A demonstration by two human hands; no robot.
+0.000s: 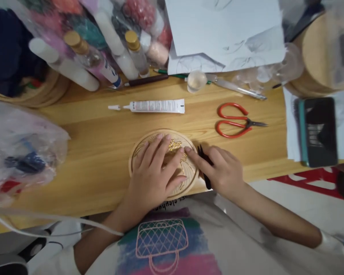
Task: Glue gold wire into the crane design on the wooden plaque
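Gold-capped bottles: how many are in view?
2: the larger bottle just right of a white-capped bottle, and the smaller bottle farther right. More may be hidden among the plastic bags.

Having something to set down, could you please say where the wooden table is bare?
Bare wood lies between the white printed tube and red-handled scissors, and between the translucent plastic bag and round wooden disc. Clear, gold-capped bottles crowd the far left.
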